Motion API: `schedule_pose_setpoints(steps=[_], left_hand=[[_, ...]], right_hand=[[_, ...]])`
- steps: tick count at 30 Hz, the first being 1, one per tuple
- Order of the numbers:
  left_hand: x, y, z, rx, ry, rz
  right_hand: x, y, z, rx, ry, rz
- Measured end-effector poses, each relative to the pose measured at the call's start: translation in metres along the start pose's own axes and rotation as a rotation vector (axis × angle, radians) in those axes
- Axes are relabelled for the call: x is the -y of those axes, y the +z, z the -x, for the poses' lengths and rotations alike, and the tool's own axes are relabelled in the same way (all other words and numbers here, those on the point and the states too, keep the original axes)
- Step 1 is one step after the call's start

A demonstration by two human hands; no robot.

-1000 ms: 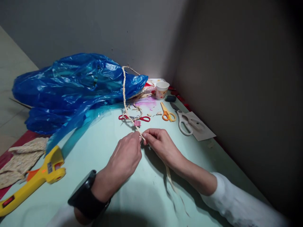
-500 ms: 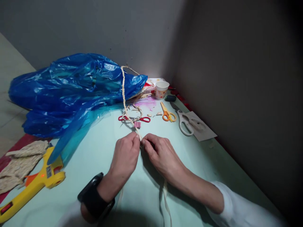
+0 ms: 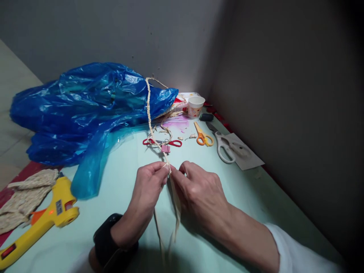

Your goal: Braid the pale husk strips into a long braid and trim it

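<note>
A thin cream braided cord (image 3: 148,108) runs from over the blue plastic bag down past the red-handled scissors (image 3: 175,143) to my fingertips. My left hand (image 3: 149,185) pinches the cord's near end between thumb and forefinger. Right beside it, my right hand (image 3: 201,189) is closed on the strands at the same spot, its fingertips partly hidden. Loose flat strands (image 3: 176,214) hang below my hands toward the table's front. A small pink clip (image 3: 165,149) sits on the cord near the scissors.
The blue plastic bag (image 3: 85,110) covers the back left. A yellow glue gun (image 3: 57,208) and a woven piece (image 3: 31,193) lie at left. At right are orange-yellow scissors (image 3: 203,135), grey-handled scissors (image 3: 224,149), a card (image 3: 250,159), a paper cup (image 3: 196,107) and a dark spool (image 3: 206,117).
My right hand has shifted slightly right and rolled over. The loose strands have swung to new places between my hands. My left hand has turned a little, still pinching the cord.
</note>
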State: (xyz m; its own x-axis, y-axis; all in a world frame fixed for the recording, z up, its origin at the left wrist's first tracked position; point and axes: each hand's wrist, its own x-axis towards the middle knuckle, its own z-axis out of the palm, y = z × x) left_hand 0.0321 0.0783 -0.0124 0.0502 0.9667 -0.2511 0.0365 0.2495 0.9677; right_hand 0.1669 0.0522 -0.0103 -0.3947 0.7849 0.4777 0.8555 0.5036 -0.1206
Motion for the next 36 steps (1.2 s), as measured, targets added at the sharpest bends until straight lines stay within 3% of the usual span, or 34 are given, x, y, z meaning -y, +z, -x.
schedule_pose_setpoints(steps=[7, 13, 17, 21, 23, 29, 36], left_hand=[[0.000, -0.003, 0.002, 0.090, -0.064, 0.101], [-0.001, -0.014, -0.001, 0.211, -0.048, 0.193], [0.000, -0.020, 0.002, 0.213, -0.123, 0.219], [-0.001, -0.022, 0.006, 0.185, -0.153, 0.195], [-0.001, -0.021, 0.008, 0.165, -0.162, 0.161], [0.005, -0.018, 0.005, 0.098, -0.167, 0.155], [0.006, -0.015, 0.002, 0.019, -0.074, -0.054]], right_hand=[[0.004, 0.001, 0.001, -0.207, -0.232, 0.013], [0.008, 0.010, 0.003, -0.191, -0.287, -0.069], [0.005, 0.002, 0.001, -0.042, -0.217, -0.206], [-0.009, -0.013, -0.015, 0.135, 0.203, -0.491], [-0.016, -0.014, -0.025, 0.221, 0.320, -0.571], [-0.021, 0.001, -0.041, 0.522, 0.294, -0.875], [-0.019, 0.005, -0.043, 0.539, 0.280, -0.764]])
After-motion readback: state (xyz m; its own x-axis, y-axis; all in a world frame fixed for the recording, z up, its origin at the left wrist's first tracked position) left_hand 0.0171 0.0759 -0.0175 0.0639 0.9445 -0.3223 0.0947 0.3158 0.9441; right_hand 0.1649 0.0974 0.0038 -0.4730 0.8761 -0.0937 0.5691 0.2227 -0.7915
